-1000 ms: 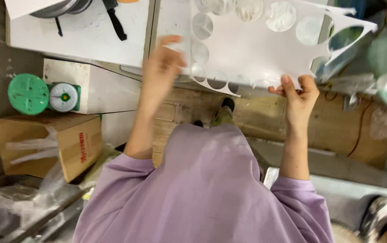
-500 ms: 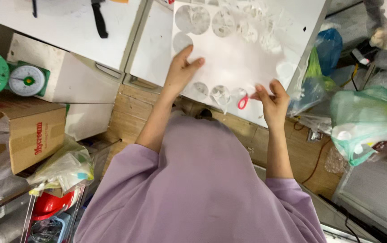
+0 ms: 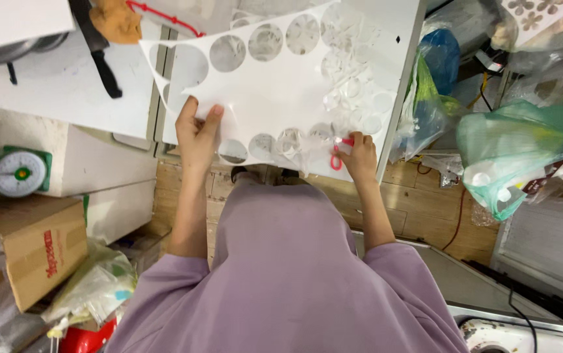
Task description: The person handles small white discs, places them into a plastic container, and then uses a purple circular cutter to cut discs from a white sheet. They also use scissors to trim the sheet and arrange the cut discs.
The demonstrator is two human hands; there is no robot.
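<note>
Two hands work one white sheet (image 3: 281, 91) lying across the white counter (image 3: 65, 98) and overhanging its near edge. Round holes run in rows along the sheet's far and near sides (the middle is uncut), and clear cut discs (image 3: 350, 85) lie heaped toward its right edge. The left hand (image 3: 197, 134) pinches the sheet's near left part, thumb on top. The right hand (image 3: 360, 157) is clenched around red-handled scissors (image 3: 339, 153) at the near edge.

Bright even light, soft shadows, sharp focus
</note>
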